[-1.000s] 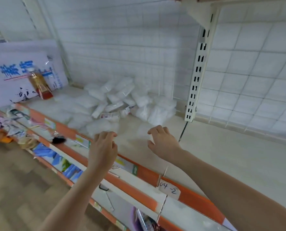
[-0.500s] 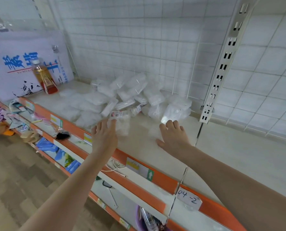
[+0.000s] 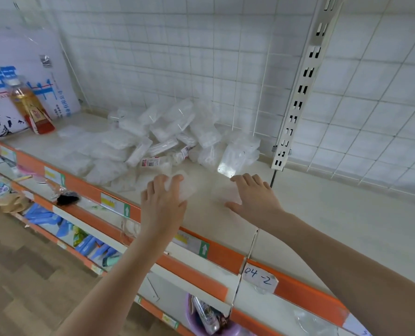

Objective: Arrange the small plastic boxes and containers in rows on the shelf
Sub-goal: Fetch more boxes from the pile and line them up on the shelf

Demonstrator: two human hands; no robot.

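Observation:
A heap of small clear plastic boxes and packets lies on the cream shelf, toward its back left. My left hand reaches over the orange front edge, its spread fingers lying on one clear plastic container at the near side of the heap. My right hand lies open and flat on the shelf, fingertips just short of a clear packet that leans at the heap's right end.
A bottle of amber liquid stands at the shelf's left before a large white printed bag. A white slotted upright and wire grid back the shelf. Handwritten tag "04-2" hangs on the orange rail. Lower shelves hold mixed goods.
Both hands have moved forward across the shelf toward the heap. The left hand's fingers now lie on a clear container, and the right hand's fingers have flattened onto the shelf.

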